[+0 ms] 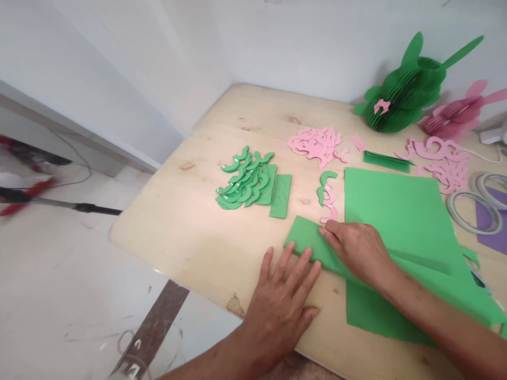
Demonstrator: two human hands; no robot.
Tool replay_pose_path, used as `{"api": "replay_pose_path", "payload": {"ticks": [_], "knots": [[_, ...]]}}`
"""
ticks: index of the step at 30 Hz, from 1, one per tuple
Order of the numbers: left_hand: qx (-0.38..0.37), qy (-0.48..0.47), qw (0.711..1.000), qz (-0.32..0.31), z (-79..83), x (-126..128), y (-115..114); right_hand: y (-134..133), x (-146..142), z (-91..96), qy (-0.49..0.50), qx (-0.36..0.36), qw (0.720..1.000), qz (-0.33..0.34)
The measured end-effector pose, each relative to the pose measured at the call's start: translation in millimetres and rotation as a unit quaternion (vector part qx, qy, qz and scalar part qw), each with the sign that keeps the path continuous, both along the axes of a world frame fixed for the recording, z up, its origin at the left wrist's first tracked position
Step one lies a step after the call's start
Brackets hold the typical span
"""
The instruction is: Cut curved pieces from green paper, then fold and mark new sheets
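Paper [307,235], folded, green: long axis upper-left to lower-right.

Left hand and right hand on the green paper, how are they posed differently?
The left hand lies flattened with fingers spread; the right hand is curled, its fingers bent in. The left hand's fingertips meet the near edge of the folded green paper, while the right hand bears on it closer to its far edge. Both are bare and touch that paper.
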State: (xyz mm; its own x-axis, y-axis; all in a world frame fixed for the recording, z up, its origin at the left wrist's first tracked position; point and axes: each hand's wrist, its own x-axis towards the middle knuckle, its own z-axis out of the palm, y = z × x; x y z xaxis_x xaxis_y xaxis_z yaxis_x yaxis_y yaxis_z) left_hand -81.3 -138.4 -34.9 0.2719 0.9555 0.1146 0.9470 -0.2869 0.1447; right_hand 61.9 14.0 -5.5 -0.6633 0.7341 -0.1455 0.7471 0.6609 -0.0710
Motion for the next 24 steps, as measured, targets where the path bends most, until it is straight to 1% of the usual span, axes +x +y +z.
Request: {"api": "replay_pose_path", "payload": {"ticks": [9, 19, 24], "knots": [[-0.011, -0.004, 1.000, 0.005, 0.8, -0.8, 0.8, 2.7, 1.6, -1.4, -0.001, 0.007, 1.000, 0.006], [-0.020, -0.009, 1.000, 0.003, 0.0, -2.2, 1.4, 2.7, -1.3, -0.7, -0.035, 0.020, 0.999, -0.002], [-0.022, -0.013, 1.000, 0.003, -0.1, -2.7, 1.4, 3.1, -3.0, 0.8, -0.050, 0.013, 0.999, -0.004]]}}
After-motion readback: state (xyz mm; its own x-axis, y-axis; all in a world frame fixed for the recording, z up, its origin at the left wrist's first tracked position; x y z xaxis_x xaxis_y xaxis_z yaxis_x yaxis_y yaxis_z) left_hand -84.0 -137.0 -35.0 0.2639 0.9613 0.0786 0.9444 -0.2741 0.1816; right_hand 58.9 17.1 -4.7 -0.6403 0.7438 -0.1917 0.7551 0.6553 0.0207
